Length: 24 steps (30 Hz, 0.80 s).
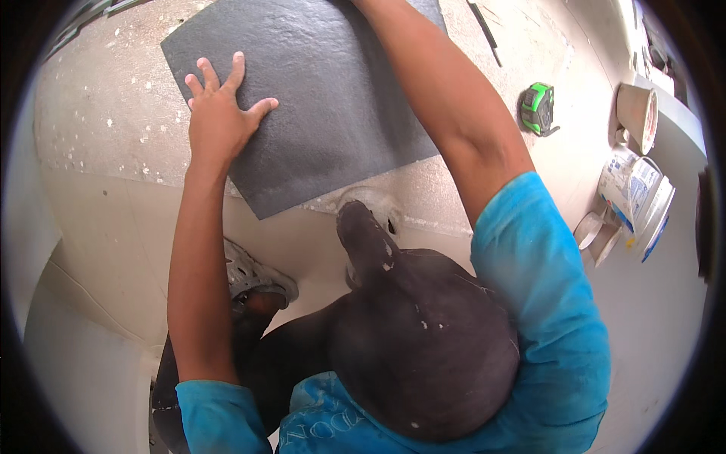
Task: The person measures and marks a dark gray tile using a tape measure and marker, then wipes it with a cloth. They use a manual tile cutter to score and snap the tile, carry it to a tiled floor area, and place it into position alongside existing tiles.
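Observation:
A large dark grey tile (325,113) with a slightly rippled, slate-like face lies at an angle on a pale, speckled surface. Spread across its left part is my left hand (221,113), fingers apart and thumb pointing right, with nothing held. Its outer fingertips rest close to the tile's left edge. My right forearm reaches over the tile's right side and leaves the picture at the top, so my right hand is out of sight. A green and black tape measure (537,108) sits to the right of my right arm.
A thin dark strip (485,32) lies beyond the tile's right corner. Along the right stand a pale pot (637,113) and a white bucket (624,181), with a small container (599,236) beside it. My knee and clog (257,274) are close below the tile.

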{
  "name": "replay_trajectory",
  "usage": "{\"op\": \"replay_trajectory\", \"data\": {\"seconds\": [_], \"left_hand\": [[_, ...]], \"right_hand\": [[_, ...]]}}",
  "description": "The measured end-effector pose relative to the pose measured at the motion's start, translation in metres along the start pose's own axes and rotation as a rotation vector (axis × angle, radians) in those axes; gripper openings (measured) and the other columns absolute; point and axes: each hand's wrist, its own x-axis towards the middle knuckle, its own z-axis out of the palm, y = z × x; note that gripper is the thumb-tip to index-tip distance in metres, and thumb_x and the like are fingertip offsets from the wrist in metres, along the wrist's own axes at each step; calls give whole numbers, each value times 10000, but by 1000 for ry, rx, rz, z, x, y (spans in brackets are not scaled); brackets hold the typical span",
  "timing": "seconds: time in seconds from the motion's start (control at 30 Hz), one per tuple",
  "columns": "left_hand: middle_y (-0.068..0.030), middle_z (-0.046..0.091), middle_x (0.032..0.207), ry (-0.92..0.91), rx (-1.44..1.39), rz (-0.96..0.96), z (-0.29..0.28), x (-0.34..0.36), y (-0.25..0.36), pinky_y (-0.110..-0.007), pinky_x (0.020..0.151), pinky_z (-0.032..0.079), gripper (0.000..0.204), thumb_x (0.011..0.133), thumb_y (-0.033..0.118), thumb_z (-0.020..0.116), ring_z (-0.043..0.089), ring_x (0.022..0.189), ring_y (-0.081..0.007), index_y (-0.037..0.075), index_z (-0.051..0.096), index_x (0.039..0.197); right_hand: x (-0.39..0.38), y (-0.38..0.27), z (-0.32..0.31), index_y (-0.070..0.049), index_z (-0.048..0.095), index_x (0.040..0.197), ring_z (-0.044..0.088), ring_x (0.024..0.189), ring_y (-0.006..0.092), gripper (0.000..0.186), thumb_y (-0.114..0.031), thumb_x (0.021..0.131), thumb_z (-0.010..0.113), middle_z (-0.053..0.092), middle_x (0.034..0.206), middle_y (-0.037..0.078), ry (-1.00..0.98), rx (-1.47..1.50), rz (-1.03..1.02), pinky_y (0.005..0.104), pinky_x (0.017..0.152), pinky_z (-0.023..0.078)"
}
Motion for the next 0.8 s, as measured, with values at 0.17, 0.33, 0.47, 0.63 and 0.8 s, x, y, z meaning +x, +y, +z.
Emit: {"op": "replay_trajectory", "data": {"seconds": [0.17,0.33,0.47,0.63,0.8], "left_hand": [[-307,282,1523,-3,-1,-15,1,0,0,-604,1038,405,901,722,578,775,253,1401,-531,238,425,1479],[-318,276,1521,-19,-11,-12,2,2,0,-607,1029,410,900,723,548,785,253,1396,-541,224,424,1481],[-313,258,1530,-38,49,-7,-3,4,2,-609,1009,426,930,724,567,778,253,1388,-553,220,391,1495],[-297,260,1537,-73,33,-21,-8,2,4,-608,1002,433,935,727,596,762,246,1393,-549,226,387,1499],[-282,271,1539,-59,43,-29,-8,3,5,-611,1004,432,941,720,603,760,246,1396,-542,234,385,1500]], "right_hand": [[-106,-5,-64,-88,701,965,585,926,231,315,-381,908,598,626,987,145,-91,110,-221,454,851,437],[-239,-16,-149,-156,671,1077,542,854,195,313,-320,813,707,588,948,29,-195,213,-370,392,705,389],[-129,-6,-80,-139,679,977,541,849,217,183,-212,813,645,582,908,37,-19,-192,-470,418,691,404],[14,13,8,-87,710,896,591,935,358,270,-300,900,544,628,914,191,96,-3,-49,485,837,453],[-92,0,-67,-141,684,979,504,728,215,193,-279,903,573,537,776,73,-101,57,-272,394,664,378]]}}
